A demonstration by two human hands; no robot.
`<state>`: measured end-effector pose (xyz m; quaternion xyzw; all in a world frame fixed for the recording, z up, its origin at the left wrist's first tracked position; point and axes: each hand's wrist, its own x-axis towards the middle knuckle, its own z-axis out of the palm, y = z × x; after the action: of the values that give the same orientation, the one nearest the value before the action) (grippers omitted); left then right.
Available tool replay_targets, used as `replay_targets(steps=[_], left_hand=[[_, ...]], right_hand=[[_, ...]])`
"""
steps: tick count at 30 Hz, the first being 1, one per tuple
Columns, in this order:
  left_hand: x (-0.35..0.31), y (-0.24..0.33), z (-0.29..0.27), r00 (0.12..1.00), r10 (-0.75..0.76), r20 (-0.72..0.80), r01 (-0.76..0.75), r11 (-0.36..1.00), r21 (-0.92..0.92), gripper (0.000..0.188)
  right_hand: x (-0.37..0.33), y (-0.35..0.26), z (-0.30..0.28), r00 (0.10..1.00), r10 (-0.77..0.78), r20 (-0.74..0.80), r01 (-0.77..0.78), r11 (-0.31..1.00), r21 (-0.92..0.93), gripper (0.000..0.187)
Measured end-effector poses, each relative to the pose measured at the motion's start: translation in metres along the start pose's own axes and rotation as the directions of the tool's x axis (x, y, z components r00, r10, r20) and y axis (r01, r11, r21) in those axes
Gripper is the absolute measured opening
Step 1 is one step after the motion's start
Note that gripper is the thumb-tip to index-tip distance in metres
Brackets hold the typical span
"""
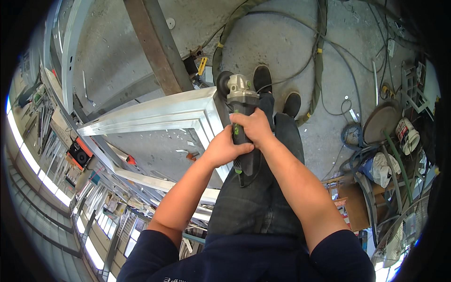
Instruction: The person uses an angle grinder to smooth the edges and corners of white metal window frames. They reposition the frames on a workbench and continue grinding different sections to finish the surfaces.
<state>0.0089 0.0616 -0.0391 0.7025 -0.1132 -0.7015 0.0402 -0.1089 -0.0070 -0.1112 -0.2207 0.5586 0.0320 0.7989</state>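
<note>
Head view: an angle grinder [240, 134] was held upright in the picture, over the frame's near corner and in front of the dark trousers [249, 207]. Its body was gripped by both hands, set close together: the left hand [224, 148] was wrapped on from the left, the right hand [255, 128] from the right and farther forward. Green lettering [236, 129] was shown along the casing, partly covered by fingers; white characters were cut off at the shirt's [244, 256] lower edge. Dark print was borne by a pale bag [407, 135] at far right. The disc [222, 83] was placed at the end edge of a silver metal frame [155, 107]; whether contact was made could not be told. Room for moving was bounded leftward by that frame and a brown steel beam [151, 44], forward and rightward by a sleeved hose [318, 77] looped around the shoes [292, 104].
</note>
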Motion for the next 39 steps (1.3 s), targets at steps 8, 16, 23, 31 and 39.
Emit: replay_targets(steps=[8, 16, 23, 31, 39], left_hand=[[0.014, 0.002, 0.011, 1.0, 0.012, -0.013, -0.013, 0.998, -0.062, 0.072], [-0.022, -0.005, 0.024, 0.994, 0.03, -0.101, -0.029, 0.999, 0.014, 0.079], [-0.064, 0.002, 0.092, 0.874, 0.37, -0.315, -0.369, 0.927, 0.065, 0.096], [-0.134, -0.02, 0.199, 0.726, 0.558, 0.402, -0.569, 0.816, -0.107, 0.058], [-0.189, -0.075, 0.195, 0.57, 0.815, -0.109, -0.405, 0.394, 0.825, 0.029]], right_hand=[[0.011, 0.004, -0.013, 0.993, 0.116, -0.016, -0.111, 0.973, 0.202, 0.032], [-0.018, 0.002, -0.006, 0.998, 0.051, 0.04, -0.053, 0.996, 0.066, 0.042], [-0.075, -0.015, -0.043, 0.985, -0.143, 0.092, 0.119, 0.966, 0.23, 0.033], [-0.202, -0.011, -0.194, 0.979, -0.182, 0.096, 0.096, 0.816, 0.57, 0.042], [-0.349, -0.004, -0.302, 0.914, -0.35, -0.206, 0.405, 0.745, 0.53, 0.046]])
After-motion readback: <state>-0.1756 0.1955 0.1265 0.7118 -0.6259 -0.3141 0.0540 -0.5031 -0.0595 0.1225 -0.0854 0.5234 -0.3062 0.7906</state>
